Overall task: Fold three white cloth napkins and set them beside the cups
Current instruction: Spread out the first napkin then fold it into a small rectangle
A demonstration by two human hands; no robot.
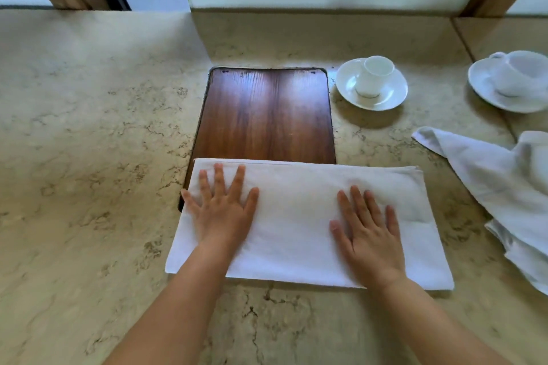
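Note:
A white cloth napkin (299, 216), folded into a long rectangle, lies flat on the marble counter in front of me. My left hand (222, 210) presses flat on its left part, fingers spread. My right hand (367, 234) lies flat on its right part, fingers spread too. Neither hand grips anything. A white cup (374, 75) stands on a saucer (391, 98) at the back right. A second cup (522, 71) on its saucer (486, 89) sits at the far right edge. Loose, crumpled white napkins (504, 187) lie in a heap at the right.
A dark wooden board (267, 109) is set into the beige marble counter (89, 142); the napkin's far edge overlaps its near end. A white wall and wooden frames rise behind the counter. A mirror-like panel stands at the far right.

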